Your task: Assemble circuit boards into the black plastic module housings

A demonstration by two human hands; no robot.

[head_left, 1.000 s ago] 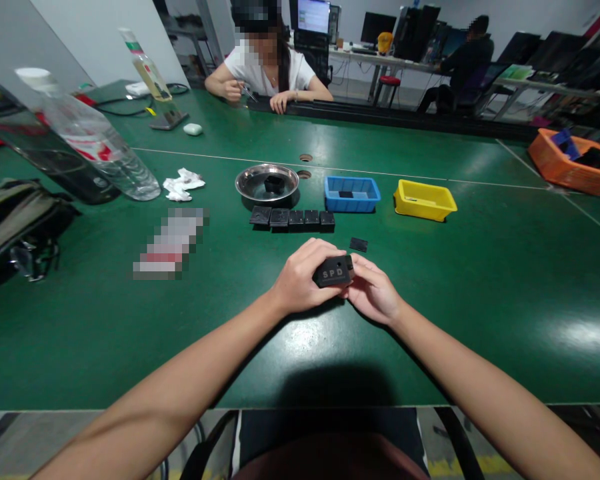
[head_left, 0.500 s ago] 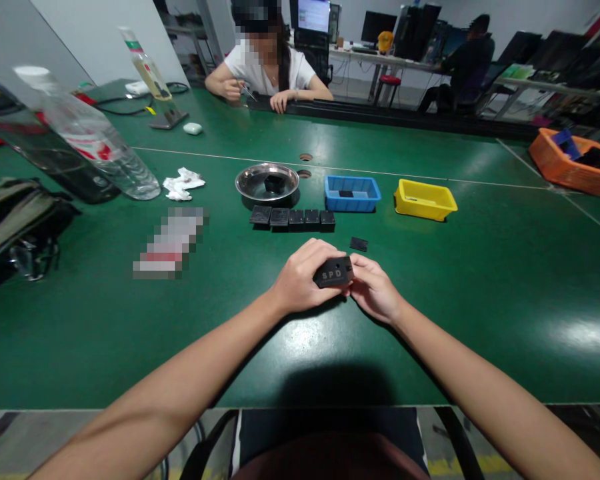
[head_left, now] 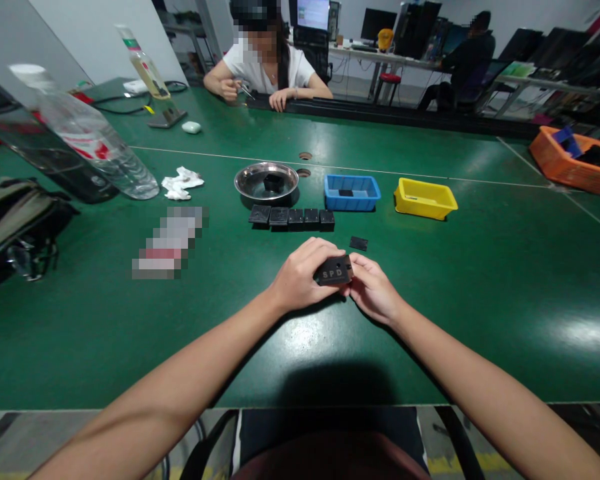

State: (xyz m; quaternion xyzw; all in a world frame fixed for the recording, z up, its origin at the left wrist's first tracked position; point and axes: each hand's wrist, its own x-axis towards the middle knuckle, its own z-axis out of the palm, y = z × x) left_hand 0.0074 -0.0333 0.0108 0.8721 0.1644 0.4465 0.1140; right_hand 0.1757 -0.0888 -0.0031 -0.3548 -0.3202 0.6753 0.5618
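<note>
A black block marked "SPD" (head_left: pixel 334 272) is held just above the green table, its lettered face toward me. My left hand (head_left: pixel 304 275) wraps round its left side, thumb and fingers on its upper and lower edges. At its right end, my right hand (head_left: pixel 375 287) is closed with the fingertips against the block; whether a small part sits between them is hidden. Beyond my hands lies a flat black piece (head_left: pixel 359 243). Several black square blocks (head_left: pixel 295 219) stand in a row in front of a steel dish (head_left: pixel 240 190), which holds another black piece (head_left: pixel 273 181).
Behind the row are a blue bin (head_left: pixel 353 202) with a black piece and a yellow bin (head_left: pixel 427 208). Bottles (head_left: pixel 95 150), tissue (head_left: pixel 182 183) and a bag (head_left: pixel 20 227) occupy the left. An orange basket (head_left: pixel 570 170) stands far right. A person (head_left: pixel 273 70) sits opposite.
</note>
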